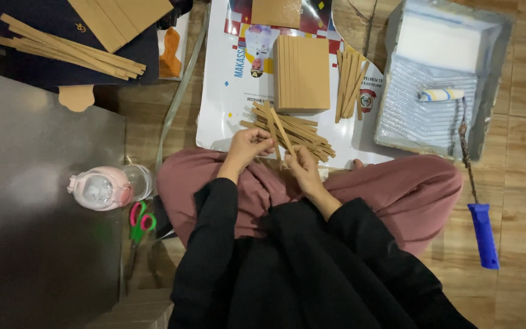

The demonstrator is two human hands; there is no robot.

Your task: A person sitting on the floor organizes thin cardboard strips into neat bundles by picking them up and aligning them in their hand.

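Observation:
I sit cross-legged on the floor in pink trousers and a black top. My left hand (248, 146) and my right hand (302, 166) both grip thin brown cardboard strips (281, 129) that stand up between them. Just beyond my hands lies a loose pile of the same strips (302, 131) on a white printed sheet (226, 109). A stack of square brown cardboard pieces (302, 73) sits further out, with a second bundle of strips (349, 82) to its right.
A paint tray (488, 103) holding a small roller with a blue handle (483, 234) lies at the right. At the left are a pink-lidded bottle (108, 187), pink and green scissors (140, 222), a grey board (31, 201) and more strips (68, 49) on a dark sheet.

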